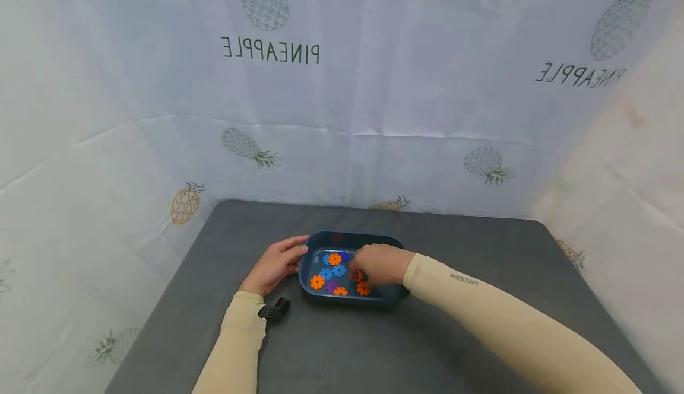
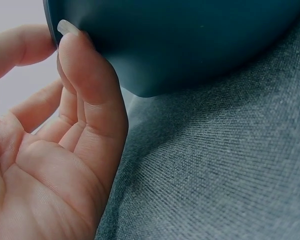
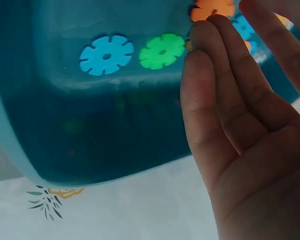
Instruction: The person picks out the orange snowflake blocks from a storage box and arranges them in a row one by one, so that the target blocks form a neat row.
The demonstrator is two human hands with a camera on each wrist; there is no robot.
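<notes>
A dark teal tray (image 1: 347, 300) holds several flower-shaped notched discs. In the head view, an orange disc (image 1: 317, 282), a blue disc (image 1: 339, 270) and a purple disc (image 1: 332, 287) lie left of my right hand. My left hand (image 1: 275, 268) holds the tray's left end, thumb against its outer wall and a finger at the rim. Inside the tray, my right hand (image 1: 382, 264) points its fingers down among the discs. By its fingertips is an orange disc (image 3: 213, 9). A blue disc (image 3: 107, 55) and a green disc (image 3: 162, 51) lie beside those fingers in the right wrist view.
The tray stands on a dark grey cloth-covered table (image 1: 342, 346). A white curtain (image 1: 374, 85) printed with pineapples hangs behind and along both sides. A black strap (image 1: 275, 310) is around the left wrist.
</notes>
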